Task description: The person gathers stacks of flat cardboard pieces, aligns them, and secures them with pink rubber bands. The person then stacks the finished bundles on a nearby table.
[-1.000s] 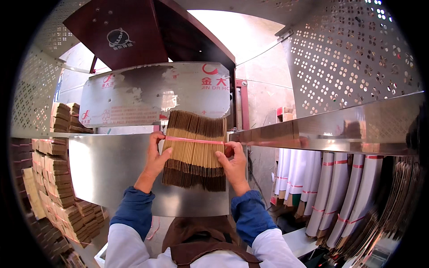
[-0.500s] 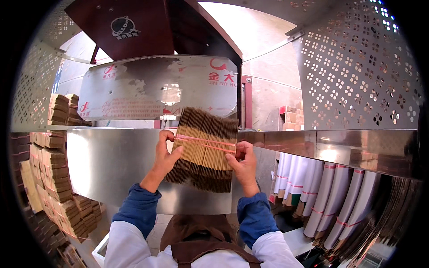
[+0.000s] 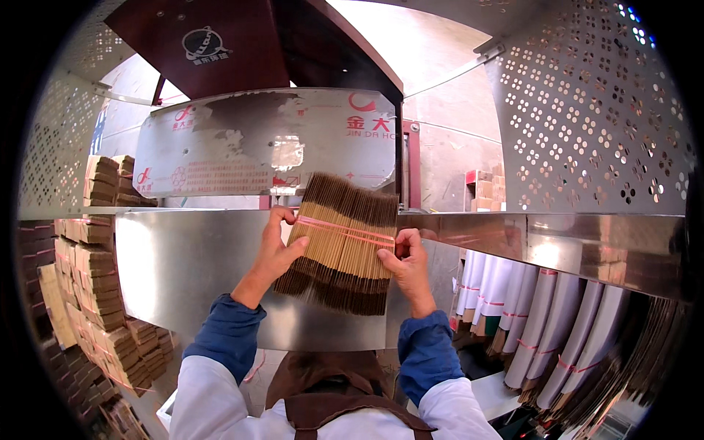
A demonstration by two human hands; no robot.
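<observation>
Both my hands hold a bundle of thin brown strips (image 3: 341, 246) at its two sides. The strips stand tightly side by side, tan across the middle and dark brown at both ends. Pink bands (image 3: 345, 229) run around its middle, slightly slanted. My left hand (image 3: 279, 249) is closed on the left side, thumb on the near face. On the right side my right hand (image 3: 408, 265) is closed the same way, its thumb below the bands. The bundle is tilted over the shiny metal worktop (image 3: 191, 271); whether it touches the metal I cannot tell.
Ahead is a metal plate (image 3: 249, 158) with peeling printed film, below a dark red machine housing (image 3: 198, 44). Perforated metal panels (image 3: 594, 110) flank both sides. Tied brown bundles (image 3: 92, 275) are piled at left; white-wrapped rolls with pink bands (image 3: 543, 330) stand at right.
The bundle and both hands have shifted slightly right in the picture, along with much of the surroundings. The bundle leans a little more. Both hands keep their hold.
</observation>
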